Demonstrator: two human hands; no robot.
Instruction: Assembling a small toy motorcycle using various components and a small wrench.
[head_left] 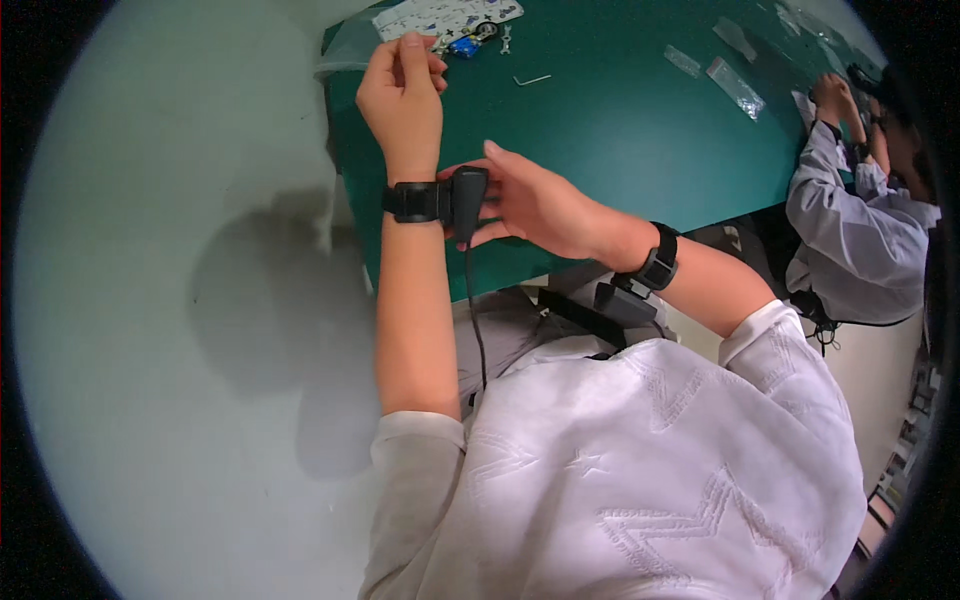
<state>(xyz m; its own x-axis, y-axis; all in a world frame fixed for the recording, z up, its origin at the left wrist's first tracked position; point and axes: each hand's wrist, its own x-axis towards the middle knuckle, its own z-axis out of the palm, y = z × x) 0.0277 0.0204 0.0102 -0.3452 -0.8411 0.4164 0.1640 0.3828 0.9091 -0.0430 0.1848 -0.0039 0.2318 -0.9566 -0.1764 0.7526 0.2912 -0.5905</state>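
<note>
My left hand (400, 85) hovers near the far left edge of the green table, its fingers loosely curled in and the thumb laid against them. Nothing shows in it. A black strap carrying a black box-shaped wrist device (468, 200) circles the left wrist, with a cable hanging down. My right hand (545, 205) grips this device from the right, fingers partly hidden behind it and thumb raised. On my right wrist sits another black strap (660, 257) with a dark box below. Beyond my left fingertips lie a small blue and black object (466, 46) and a small silvery piece (506, 40).
On the green table (620, 130) lie an L-shaped hex key (532, 80), a patterned white sheet (450, 15) and several clear plastic bags (736, 90). A pale wall (180, 200) rises close on the left. Another person in a light jacket (850, 220) sits at the right.
</note>
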